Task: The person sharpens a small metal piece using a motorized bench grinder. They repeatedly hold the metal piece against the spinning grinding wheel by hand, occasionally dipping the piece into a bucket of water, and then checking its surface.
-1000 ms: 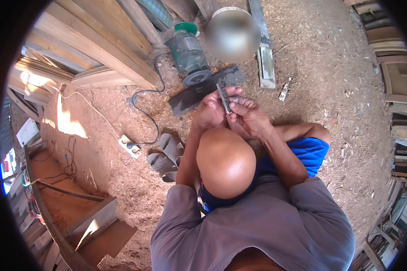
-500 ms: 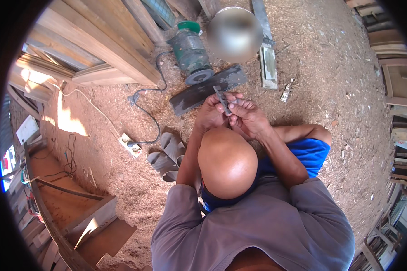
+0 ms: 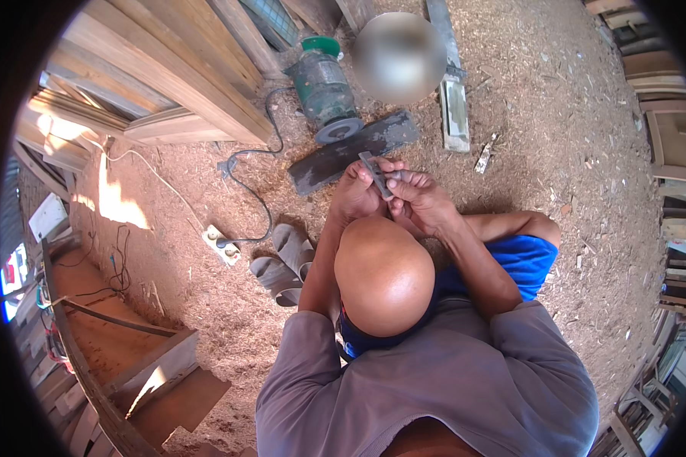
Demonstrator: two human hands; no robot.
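Just beyond my bent knee, both hands hold a small flat bar of grey metal with a narrow shape. It slants between my fingers. My left hand is closed round its left side, with the fingertips partly hidden. My right hand pinches it from the right, thumb against the bar. Ahead of my hands lies a green bench grinder with a grey grinding wheel at its near end. The wheel is close to a dark flat board, and does not touch the bar.
A pair of grey sandals lies left of my knee. Beside them, a white power strip takes the grinder's black cord. Timber planks lean at the far left. A whitish block lies ahead on the shaving-covered ground.
The metal bar has shifted slightly toward me within my fingers' grip. Both hands stay in nearly the same place, and the grinder has not moved.
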